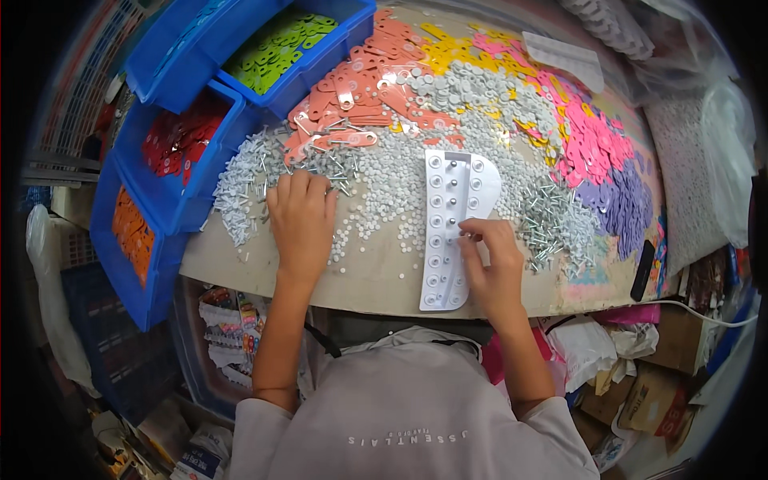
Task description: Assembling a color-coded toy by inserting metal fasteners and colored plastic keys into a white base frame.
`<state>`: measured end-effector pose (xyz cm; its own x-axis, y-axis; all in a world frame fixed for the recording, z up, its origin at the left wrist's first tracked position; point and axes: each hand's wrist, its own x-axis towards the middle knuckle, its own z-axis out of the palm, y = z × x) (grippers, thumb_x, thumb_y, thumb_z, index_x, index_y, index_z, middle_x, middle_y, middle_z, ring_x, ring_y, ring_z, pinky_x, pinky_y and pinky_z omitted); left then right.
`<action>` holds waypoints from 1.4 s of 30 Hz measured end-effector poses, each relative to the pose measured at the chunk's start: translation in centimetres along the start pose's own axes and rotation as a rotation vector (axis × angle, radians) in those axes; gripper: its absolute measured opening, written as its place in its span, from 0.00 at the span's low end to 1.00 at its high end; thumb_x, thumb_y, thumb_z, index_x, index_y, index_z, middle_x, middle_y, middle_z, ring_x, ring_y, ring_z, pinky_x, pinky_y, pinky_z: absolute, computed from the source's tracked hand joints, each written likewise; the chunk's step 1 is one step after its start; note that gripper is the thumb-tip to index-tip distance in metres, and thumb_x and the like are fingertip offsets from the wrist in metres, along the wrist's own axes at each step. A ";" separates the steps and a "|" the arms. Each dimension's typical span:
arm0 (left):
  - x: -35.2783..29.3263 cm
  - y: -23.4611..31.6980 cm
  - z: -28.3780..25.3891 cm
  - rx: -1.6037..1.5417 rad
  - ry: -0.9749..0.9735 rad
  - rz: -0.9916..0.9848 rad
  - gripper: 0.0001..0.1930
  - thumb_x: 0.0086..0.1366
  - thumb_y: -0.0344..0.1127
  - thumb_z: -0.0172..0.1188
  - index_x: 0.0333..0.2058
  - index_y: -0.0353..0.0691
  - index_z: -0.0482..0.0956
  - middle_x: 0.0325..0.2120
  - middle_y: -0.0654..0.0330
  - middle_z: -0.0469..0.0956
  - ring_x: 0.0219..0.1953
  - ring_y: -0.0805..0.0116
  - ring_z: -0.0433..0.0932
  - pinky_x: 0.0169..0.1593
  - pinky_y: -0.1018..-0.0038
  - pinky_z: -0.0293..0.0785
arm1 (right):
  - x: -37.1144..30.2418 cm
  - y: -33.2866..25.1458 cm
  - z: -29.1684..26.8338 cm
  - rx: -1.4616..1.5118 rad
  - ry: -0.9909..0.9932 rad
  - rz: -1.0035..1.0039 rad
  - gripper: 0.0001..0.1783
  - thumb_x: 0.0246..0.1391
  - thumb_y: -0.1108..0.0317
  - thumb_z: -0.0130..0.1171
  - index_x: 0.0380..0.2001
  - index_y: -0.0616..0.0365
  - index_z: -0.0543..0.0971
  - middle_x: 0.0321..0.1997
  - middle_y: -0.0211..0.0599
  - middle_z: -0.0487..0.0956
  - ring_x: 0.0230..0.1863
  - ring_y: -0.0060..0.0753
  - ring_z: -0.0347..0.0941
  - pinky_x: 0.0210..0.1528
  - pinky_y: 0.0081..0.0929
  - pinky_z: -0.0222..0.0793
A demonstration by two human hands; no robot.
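Note:
My left hand (302, 220) reaches into a pile of small metal screws (256, 156) at the left of the table. Its fingers curl down close together; its thumb and anything held are hidden. My right hand (498, 254) is at the right side of a white plastic holder (434, 224), thumb and forefinger nearly together over its middle channel. Whatever they pinch is too small to make out. Along the holder run two rows of round cups, with several metal pins (453, 182) upright in the channel between them. Small white round caps (386, 180) lie scattered around it.
Blue bins (164, 210) at the left hold green, red and orange flat pieces. Coral (340, 88), yellow, pink (596, 144) and purple pieces (622, 210) heap across the back and right. More screws (552, 220) lie right of the holder. A black object (642, 270) rests near the right edge.

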<state>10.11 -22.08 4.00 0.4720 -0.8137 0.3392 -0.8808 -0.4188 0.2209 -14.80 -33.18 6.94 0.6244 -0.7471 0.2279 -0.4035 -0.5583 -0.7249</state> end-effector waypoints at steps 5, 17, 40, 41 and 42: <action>0.0 0.4 0.4 -0.029 0.064 0.010 0.09 0.59 0.30 0.67 0.39 0.43 0.79 0.36 0.61 0.77 0.43 0.59 0.73 0.49 0.63 0.64 | -0.4 0.4 0.5 -0.029 -0.006 0.089 0.12 0.51 0.82 0.66 0.39 0.61 0.78 0.35 0.39 0.77 0.37 0.36 0.75 0.41 0.30 0.72; 0.2 0.2 0.5 -0.017 0.067 0.153 0.15 0.55 0.23 0.59 0.43 0.39 0.82 0.34 0.61 0.76 0.43 0.61 0.74 0.49 0.65 0.66 | -0.6 0.1 -0.6 -0.213 0.032 -0.149 0.09 0.46 0.76 0.69 0.33 0.58 0.81 0.37 0.36 0.80 0.41 0.41 0.72 0.47 0.37 0.67; -2.8 9.9 1.2 -0.758 -0.114 0.248 0.09 0.52 0.32 0.73 0.34 0.44 0.86 0.40 0.65 0.77 0.43 0.62 0.73 0.50 0.66 0.63 | -5.4 5.9 -6.6 -0.358 0.226 0.271 0.05 0.65 0.74 0.52 0.40 0.63 0.76 0.39 0.43 0.75 0.46 0.47 0.68 0.53 0.38 0.63; -2.7 10.1 1.3 -0.745 -0.103 0.260 0.09 0.53 0.32 0.73 0.34 0.44 0.86 0.40 0.65 0.77 0.43 0.63 0.73 0.50 0.65 0.63 | -5.3 5.7 -6.4 -0.356 0.284 0.261 0.05 0.66 0.74 0.51 0.41 0.63 0.75 0.39 0.43 0.75 0.45 0.46 0.68 0.52 0.38 0.63; -2.7 10.2 1.4 -0.731 -0.092 0.272 0.08 0.53 0.33 0.73 0.33 0.44 0.86 0.39 0.65 0.77 0.43 0.63 0.74 0.50 0.65 0.63 | -5.3 5.6 -6.3 -0.352 0.343 0.251 0.06 0.67 0.73 0.50 0.42 0.63 0.74 0.39 0.43 0.75 0.45 0.45 0.69 0.52 0.37 0.63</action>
<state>-0.18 -24.71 4.06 0.2096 -0.8933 0.3976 -0.7015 0.1459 0.6975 -24.58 -34.63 5.80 0.2505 -0.9146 0.3173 -0.7481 -0.3909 -0.5362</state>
